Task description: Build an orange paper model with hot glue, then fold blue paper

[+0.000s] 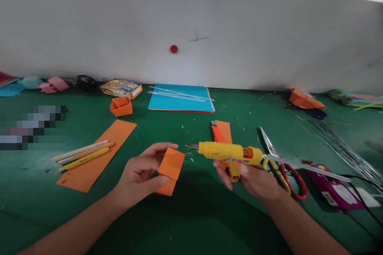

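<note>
My left hand [142,173] pinches a folded piece of orange paper [172,163], thumb on its near side and fingers behind. In my right hand [254,179] is a yellow glue gun [224,151], gripped by its handle. The nozzle points left toward the folded paper, with a gap between them. A clear glue stick [305,166] sticks out of the gun's back end. Behind the gun lie an orange utility knife [216,131] and an orange paper strip [225,128], both partly covered.
Scissors [295,179] and a purple power strip [332,191] with cables lie at right. At left, pencils [83,155] rest on an orange paper strip [119,131]. Farther back are a folded orange paper ring [121,106], a small box [122,87] and blue paper sheets [179,105] under glue sticks.
</note>
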`<action>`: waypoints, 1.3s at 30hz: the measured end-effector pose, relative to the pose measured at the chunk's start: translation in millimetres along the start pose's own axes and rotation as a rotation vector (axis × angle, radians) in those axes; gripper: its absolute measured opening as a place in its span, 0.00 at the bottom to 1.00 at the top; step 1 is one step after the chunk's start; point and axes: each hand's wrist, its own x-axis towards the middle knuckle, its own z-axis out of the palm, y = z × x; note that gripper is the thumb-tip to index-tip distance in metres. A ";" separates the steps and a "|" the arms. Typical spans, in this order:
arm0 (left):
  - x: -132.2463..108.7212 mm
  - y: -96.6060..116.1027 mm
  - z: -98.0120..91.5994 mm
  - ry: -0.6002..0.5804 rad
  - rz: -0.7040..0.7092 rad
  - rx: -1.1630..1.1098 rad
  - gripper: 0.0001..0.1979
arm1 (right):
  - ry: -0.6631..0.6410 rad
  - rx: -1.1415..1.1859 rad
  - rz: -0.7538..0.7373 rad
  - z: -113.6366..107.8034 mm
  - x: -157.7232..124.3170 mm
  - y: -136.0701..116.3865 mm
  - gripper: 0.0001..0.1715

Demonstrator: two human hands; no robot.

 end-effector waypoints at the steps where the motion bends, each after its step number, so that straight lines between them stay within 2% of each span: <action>1: 0.1 1.3 -0.6 0.002 -0.003 0.005 0.12 | -0.009 0.003 -0.003 0.0 -0.4 1.4 0.24; 8: 1.3 5.4 -0.8 0.075 0.045 0.104 0.14 | -0.028 -0.012 0.013 1.6 0.9 2.0 0.24; 13: 1.1 2.7 1.1 0.015 0.044 0.110 0.08 | -0.011 -0.032 0.005 3.5 1.6 -1.5 0.24; 18: -2.2 4.3 2.7 0.052 0.087 0.238 0.10 | -0.048 -0.029 0.019 1.8 -0.1 1.6 0.24; 22: -3.4 3.9 1.2 0.054 0.122 0.288 0.07 | -0.050 -0.042 0.012 1.5 -0.8 2.1 0.22; 27: -2.9 -1.1 1.2 -0.036 0.059 0.250 0.08 | -0.006 -0.043 0.009 0.5 -1.6 2.2 0.23; 31: -2.3 -3.0 0.7 -0.124 0.012 0.186 0.02 | 0.004 -0.024 0.010 -1.6 -2.8 4.3 0.24; 39: -2.6 -4.5 -0.5 -0.133 0.005 0.247 0.06 | -0.030 -0.101 0.043 -0.1 -5.0 1.7 0.24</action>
